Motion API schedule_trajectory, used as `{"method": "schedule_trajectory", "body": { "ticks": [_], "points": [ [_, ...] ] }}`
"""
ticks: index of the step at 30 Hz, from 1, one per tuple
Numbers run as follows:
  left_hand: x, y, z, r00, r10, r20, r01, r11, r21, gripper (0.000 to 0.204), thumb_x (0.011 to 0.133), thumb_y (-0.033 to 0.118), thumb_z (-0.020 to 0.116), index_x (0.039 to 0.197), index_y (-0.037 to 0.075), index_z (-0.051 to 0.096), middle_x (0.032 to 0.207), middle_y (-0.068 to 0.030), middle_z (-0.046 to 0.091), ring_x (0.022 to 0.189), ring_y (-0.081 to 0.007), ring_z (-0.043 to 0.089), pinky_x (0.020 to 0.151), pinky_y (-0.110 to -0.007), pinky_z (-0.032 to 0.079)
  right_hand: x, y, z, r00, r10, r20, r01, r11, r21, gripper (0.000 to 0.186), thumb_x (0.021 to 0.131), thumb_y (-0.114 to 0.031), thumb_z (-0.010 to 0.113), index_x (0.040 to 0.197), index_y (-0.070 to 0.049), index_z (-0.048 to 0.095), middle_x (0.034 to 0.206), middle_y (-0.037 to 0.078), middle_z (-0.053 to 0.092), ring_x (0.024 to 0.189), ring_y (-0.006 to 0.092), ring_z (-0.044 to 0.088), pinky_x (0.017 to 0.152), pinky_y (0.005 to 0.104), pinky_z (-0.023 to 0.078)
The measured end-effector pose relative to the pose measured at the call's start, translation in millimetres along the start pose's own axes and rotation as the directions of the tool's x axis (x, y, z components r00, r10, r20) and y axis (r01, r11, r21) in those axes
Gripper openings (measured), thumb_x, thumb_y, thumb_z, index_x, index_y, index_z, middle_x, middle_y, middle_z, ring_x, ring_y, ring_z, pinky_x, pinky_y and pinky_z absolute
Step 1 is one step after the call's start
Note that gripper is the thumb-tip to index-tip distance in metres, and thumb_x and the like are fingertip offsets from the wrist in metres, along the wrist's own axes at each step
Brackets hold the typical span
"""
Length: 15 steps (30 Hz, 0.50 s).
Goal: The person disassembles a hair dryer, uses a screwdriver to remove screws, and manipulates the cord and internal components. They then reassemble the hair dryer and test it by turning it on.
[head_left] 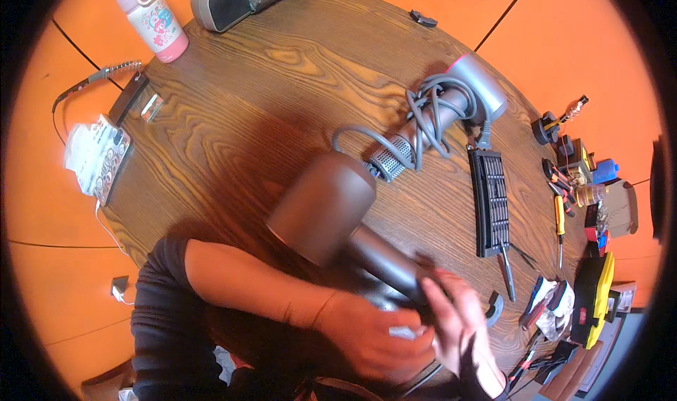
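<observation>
- A dark wooden table with a curved far edge fills most of what I see.
- Over its near part a brown hair dryer is held, head toward the far left, handle slanting down to the right.
- Just beyond it lies a grey hair dryer, its cord wound around the handle.
- To the right of both, a long black case lies open, rows of small bits inside.
- The left hand is beside the handle's end, fingers curled in; something pale shows there, but I can't tell what they hold.
- The right hand has its fingers closed around the brown dryer's handle end.
- A pink-and-white bottle stands at the far left.
- A yellow-handled screwdriver lies to the right.
</observation>
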<state>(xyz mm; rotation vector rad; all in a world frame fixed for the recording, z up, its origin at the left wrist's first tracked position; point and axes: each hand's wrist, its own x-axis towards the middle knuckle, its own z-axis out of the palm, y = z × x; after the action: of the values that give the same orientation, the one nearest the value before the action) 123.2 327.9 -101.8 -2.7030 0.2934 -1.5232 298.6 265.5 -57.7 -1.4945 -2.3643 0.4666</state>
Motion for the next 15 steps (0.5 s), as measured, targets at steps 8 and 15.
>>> {"method": "schedule_trajectory", "body": {
  "ticks": [8,15],
  "points": [
    [2,3,-17,0.998,0.047,0.044,-0.029,0.936,-0.351,0.009,0.077,0.014,0.048,0.075,0.008,0.054,0.074,-0.0031,0.052,0.072,-0.0154,0.053,0.063,-0.028,0.041,0,22,16,0.997,-0.070,-0.028,0.068,0.996,-0.059,0.060,0.064,-0.018,0.074,0.116,0.000,0.052,0.088,0.013,0.055,0.075,0.0266,0.059,0.064,0.0345,0.050],
    [-16,17,1,0.735,-0.500,0.458,0.678,0.538,-0.501,0.019,0.079,0.020,0.062,0.076,0.004,0.053,0.070,-0.0051,0.051,0.064,-0.0189,0.053,0.056,-0.032,0.042,-54,22,11,0.971,0.135,-0.197,-0.103,0.981,0.166,0.060,0.065,-0.020,0.075,0.114,0.005,0.053,0.086,0.014,0.059,0.067,0.0211,0.058,0.061,0.0302,0.050]
  ]
}}
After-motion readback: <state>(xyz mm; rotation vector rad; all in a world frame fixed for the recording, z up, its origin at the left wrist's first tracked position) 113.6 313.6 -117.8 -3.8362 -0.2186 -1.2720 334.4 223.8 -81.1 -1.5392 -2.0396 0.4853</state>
